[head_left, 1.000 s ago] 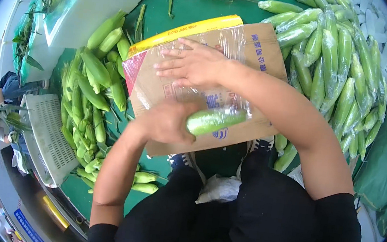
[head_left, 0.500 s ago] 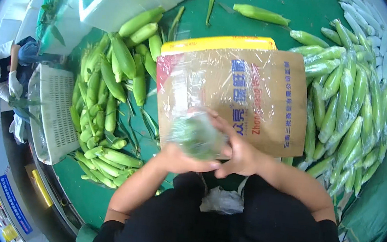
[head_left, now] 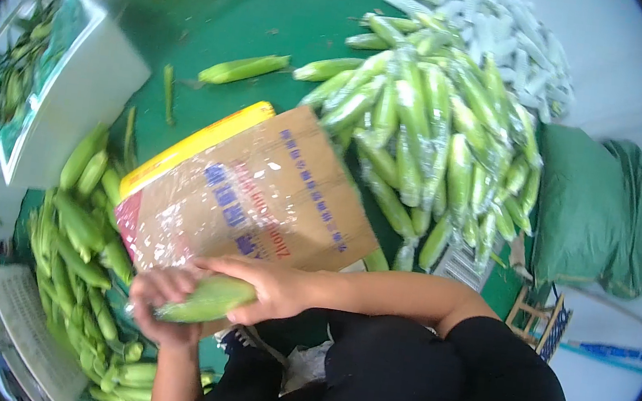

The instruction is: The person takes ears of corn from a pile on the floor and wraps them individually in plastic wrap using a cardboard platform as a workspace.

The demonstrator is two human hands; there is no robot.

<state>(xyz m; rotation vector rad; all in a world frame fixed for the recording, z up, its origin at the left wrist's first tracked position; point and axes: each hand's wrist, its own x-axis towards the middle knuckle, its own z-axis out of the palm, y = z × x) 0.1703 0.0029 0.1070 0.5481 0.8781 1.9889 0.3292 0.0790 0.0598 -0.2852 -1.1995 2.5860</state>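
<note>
An ear of corn in its pale green husk (head_left: 208, 300) lies sideways between my hands, with clear film shining around it. My right hand (head_left: 278, 287) is closed round its right end. At the other end, my left hand (head_left: 160, 301) has its fingers curled about the corn, slightly blurred. Just beyond my hands, a cardboard sheet (head_left: 314, 192) under clear film rests over something with a yellow edge (head_left: 199, 145). Husked-green ears of corn (head_left: 77, 227) are heaped to the left. On the right is a pile of film-wrapped corn (head_left: 424, 141).
A white foam box (head_left: 87, 84) with green leaves stands at the far left, above a white basket (head_left: 24, 332). Pale wrapped pieces (head_left: 507, 55) lie beyond the wrapped corn. A green sack (head_left: 600, 211) and a small wooden stool (head_left: 535, 319) are at the right.
My view has swung right, so the cardboard and heaps sit further left and tilted. The corn, a blurred bundle before, now lies lengthwise across my hands.
</note>
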